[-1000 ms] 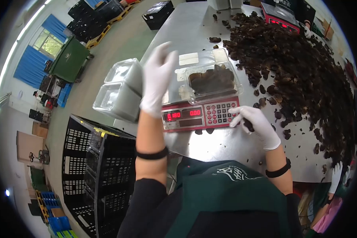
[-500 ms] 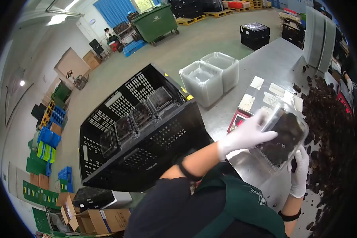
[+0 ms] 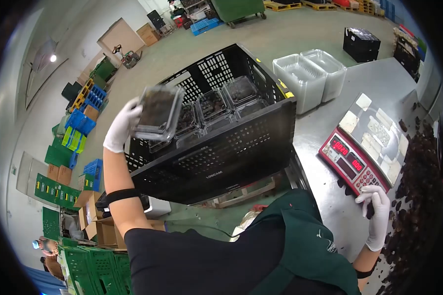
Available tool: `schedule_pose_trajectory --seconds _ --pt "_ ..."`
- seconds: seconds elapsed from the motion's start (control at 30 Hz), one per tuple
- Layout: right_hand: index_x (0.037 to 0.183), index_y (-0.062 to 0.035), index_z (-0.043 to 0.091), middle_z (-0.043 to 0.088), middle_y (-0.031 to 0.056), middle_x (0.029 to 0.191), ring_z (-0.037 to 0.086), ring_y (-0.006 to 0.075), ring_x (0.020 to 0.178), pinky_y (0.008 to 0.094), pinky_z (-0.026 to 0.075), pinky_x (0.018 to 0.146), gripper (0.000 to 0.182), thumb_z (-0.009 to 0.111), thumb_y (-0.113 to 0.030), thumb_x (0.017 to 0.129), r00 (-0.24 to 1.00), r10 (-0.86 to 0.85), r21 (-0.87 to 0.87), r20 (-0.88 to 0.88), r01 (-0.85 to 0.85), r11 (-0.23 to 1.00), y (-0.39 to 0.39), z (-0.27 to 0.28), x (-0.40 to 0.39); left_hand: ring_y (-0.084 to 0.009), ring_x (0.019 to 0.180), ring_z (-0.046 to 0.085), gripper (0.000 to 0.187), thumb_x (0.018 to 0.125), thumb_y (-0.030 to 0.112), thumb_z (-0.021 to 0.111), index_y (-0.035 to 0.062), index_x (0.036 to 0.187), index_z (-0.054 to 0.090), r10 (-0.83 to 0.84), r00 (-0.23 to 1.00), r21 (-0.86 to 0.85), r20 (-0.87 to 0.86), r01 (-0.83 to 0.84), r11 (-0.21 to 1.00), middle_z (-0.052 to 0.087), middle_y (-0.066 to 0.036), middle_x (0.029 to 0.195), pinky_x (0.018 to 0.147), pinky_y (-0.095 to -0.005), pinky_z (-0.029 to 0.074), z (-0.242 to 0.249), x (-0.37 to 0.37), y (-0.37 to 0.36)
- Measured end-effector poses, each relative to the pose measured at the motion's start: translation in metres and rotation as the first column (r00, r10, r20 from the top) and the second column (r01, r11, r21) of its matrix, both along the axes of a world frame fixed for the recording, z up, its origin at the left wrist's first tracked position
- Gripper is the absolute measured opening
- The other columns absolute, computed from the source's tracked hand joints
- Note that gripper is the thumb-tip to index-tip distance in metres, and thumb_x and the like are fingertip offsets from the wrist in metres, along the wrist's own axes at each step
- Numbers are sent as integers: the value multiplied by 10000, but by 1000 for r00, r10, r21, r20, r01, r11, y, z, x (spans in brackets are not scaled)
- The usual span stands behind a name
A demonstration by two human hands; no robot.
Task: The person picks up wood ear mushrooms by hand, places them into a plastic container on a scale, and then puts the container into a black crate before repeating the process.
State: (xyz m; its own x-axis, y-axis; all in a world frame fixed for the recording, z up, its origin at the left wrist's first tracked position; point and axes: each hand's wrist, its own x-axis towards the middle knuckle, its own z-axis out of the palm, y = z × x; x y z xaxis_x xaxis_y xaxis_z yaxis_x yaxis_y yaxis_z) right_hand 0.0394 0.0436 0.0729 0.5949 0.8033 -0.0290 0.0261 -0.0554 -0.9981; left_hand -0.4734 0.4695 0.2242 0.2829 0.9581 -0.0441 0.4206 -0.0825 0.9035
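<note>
My left hand (image 3: 123, 125), in a white glove, grips a clear plastic box (image 3: 158, 112) of dark contents by its left side. The box is tilted over the left end of a black perforated crate (image 3: 216, 173). Several similar filled boxes (image 3: 212, 105) sit inside the crate. My right hand (image 3: 377, 219), also gloved, is beside the front edge of a red scale (image 3: 340, 164) with lit digits. Its fingers are loosely bent and apart, with nothing plainly held. Dark, dried-looking pieces (image 3: 421, 196) lie heaped right of the scale.
Two stacks of clear plastic tubs (image 3: 302, 83) stand on the metal table (image 3: 325, 191) behind the crate. A black crate (image 3: 361, 45) is on the floor beyond. Cardboard boxes (image 3: 103, 231) and green crates (image 3: 91, 268) stand at the lower left.
My left hand has carried the filled box from above the scale leftward to the crate. My right hand has let go of it and stays near the scale. The view has shifted left.
</note>
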Motion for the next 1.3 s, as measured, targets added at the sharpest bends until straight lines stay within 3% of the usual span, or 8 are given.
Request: schedule_pose_trajectory --seconds 0.3,0.37,0.43,0.53,0.73,0.83,1.0,1.3 --pt "1033 19 635 652 73 783 493 75 599 199 365 501 300 422 -192 1054 987 -160 -10 17 160 987 -31 -26 19 -235 872 652 605 904 373 647 107 1422 483 -94 693 -418 -715 -315 852 633 -121 1122 666 -392 524 -124 -165 25" --pt "1028 22 643 652 67 783 482 70 591 201 356 508 299 426 -182 1052 986 -168 -1 -13 168 986 -40 -25 24 -257 934 671 644 897 403 626 83 1438 483 -12 654 -294 -757 -324 899 657 -158 1164 717 -437 556 -71 -75 4" --pt "1024 25 644 655 66 782 478 67 580 204 356 510 294 426 -172 1048 980 -201 2 -1 201 980 -44 -24 22 -240 1001 687 540 892 367 638 -6 1280 608 144 569 306 -810 200 931 708 -199 1062 867 -374 547 -51 -13 24" --pt "1018 21 655 673 58 777 477 55 544 210 358 514 280 430 -145 1032 964 -266 -17 -19 266 964 -58 -24 14 -250 1051 691 380 954 214 600 -29 1246 614 -23 879 540 -476 313 781 710 -204 1134 910 -342 523 -8 164 -11" --pt "1045 9 672 716 73 822 524 63 568 212 401 534 277 454 -159 1016 897 -393 -66 -201 388 919 -108 -56 -19 -420 1058 635 338 931 219 607 -30 1154 657 -412 700 544 -584 714 441 681 -256 1112 924 -395 497 -61 456 -49" --pt "1092 22 670 724 89 865 567 83 638 237 452 607 267 449 -108 1016 813 -469 -69 -344 477 876 -147 -65 -48 -404 1039 664 266 918 146 537 -8 1080 681 -138 659 482 -739 661 575 685 -263 1070 875 -475 534 -131 543 31" --pt "1090 27 688 711 50 862 587 69 721 220 463 680 253 493 -104 995 670 -596 -141 -441 604 784 -197 -103 -85 -401 851 720 176 851 96 622 -51 875 717 66 455 429 -888 767 477 705 -277 911 711 -450 588 -152 574 82" --pt "1126 2 683 708 29 857 545 46 672 207 449 616 278 474 -141 1013 694 -539 -162 -476 534 830 -212 -117 -79 -171 485 627 249 881 130 743 -42 712 677 -515 581 185 -631 757 626 655 -88 617 431 -321 514 -144 547 140"
